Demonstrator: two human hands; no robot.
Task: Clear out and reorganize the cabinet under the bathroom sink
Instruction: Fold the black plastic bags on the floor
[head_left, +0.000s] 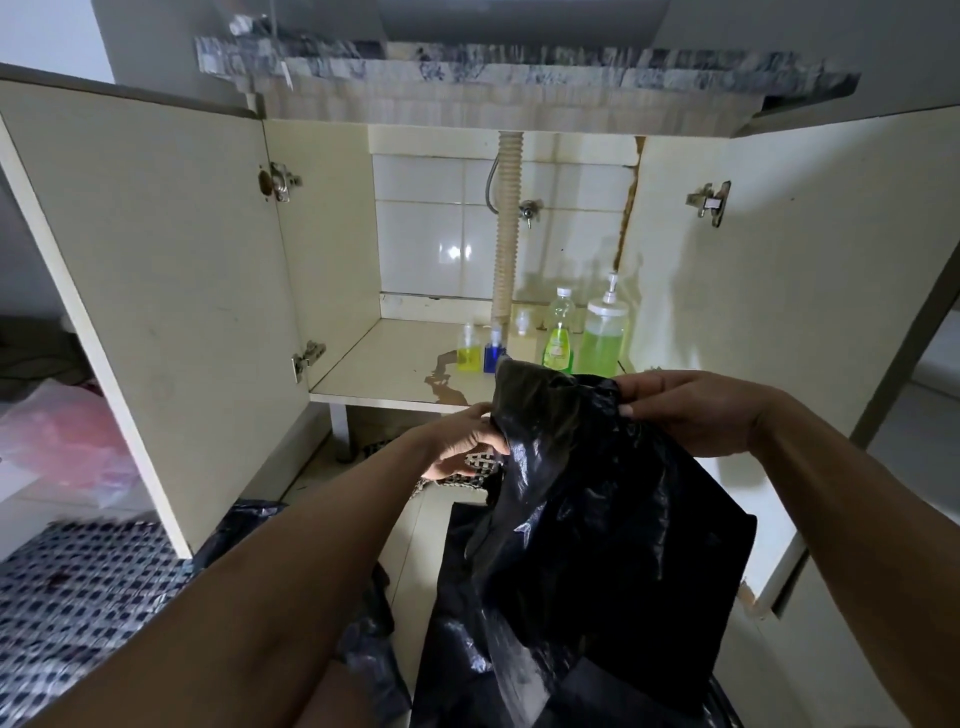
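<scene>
Both doors of the under-sink cabinet (363, 379) stand wide open. A black plastic bag (587, 519) hangs in front of it, held up by both hands. My left hand (462, 441) grips its left top edge, and my right hand (696, 410) pinches its right top edge. On the cabinet floor at the right stand a small yellow bottle (469, 354), a small blue bottle (493, 356), a green dish-soap bottle (558, 338), a pale bottle (523, 323) behind them and a large pump jar of green liquid (605, 332). The bag hides their bases.
A corrugated drain hose (506, 228) and a wall valve (529, 210) sit at the cabinet's back. A dark stain (441, 376) marks the shelf front. More black bags (363, 639) lie on the floor tiles, with a checked cloth (78, 592) at lower left and a pink plastic bag (62, 436) left.
</scene>
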